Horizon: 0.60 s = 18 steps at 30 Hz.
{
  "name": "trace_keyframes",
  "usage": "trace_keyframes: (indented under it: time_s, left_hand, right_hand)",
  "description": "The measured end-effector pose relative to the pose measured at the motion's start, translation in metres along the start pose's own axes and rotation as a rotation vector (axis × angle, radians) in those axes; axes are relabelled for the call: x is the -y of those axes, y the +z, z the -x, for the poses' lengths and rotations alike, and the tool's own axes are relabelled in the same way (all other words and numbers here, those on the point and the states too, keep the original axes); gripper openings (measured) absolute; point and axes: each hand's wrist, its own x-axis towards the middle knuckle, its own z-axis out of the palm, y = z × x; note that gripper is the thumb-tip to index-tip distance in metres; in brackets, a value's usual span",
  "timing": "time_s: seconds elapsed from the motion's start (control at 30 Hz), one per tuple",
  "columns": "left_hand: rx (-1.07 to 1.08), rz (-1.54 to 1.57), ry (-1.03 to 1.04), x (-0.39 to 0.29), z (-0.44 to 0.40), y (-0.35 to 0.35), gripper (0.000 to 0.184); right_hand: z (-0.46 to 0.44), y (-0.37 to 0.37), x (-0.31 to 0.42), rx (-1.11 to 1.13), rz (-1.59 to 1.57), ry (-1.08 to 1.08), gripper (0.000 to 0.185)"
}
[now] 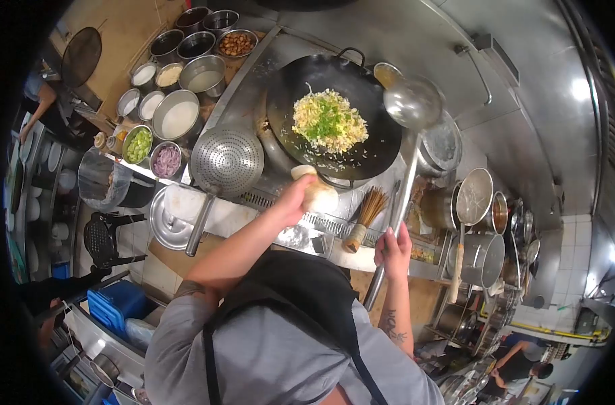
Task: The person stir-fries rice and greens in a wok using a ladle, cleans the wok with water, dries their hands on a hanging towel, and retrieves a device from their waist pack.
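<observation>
A black wok (287, 138) sits on the stove, with rice, egg bits and chopped greens (331, 121) heaped in it. My left hand (299, 197) is closed on a pale cloth (319, 198) at the wok's near edge, by its lower handle. Wrapped round the long metal handle of a ladle (413, 101) is my right hand (393, 251). The ladle's round bowl hangs over the wok's right rim. A bamboo brush (367, 219) lies between my two hands. Left of the wok rests a perforated strainer (227, 160).
Metal containers of seasonings and chopped vegetables (166, 160) stand at the left. Pots and a mesh strainer (474, 196) are at the right, beside a metal wall. A black stool (112, 237) and blue bin (116, 307) stand lower left. Other people are at both far edges.
</observation>
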Motion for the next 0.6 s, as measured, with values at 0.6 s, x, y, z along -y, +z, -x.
trace_keyframes:
  time_s: [0.6]
  left_hand:
    - [-0.042,-0.005,-0.156,0.009,-0.056,0.012,0.017]
  right_hand:
    - [-0.087,0.047,-0.007,-0.057,0.466,-0.005,0.052]
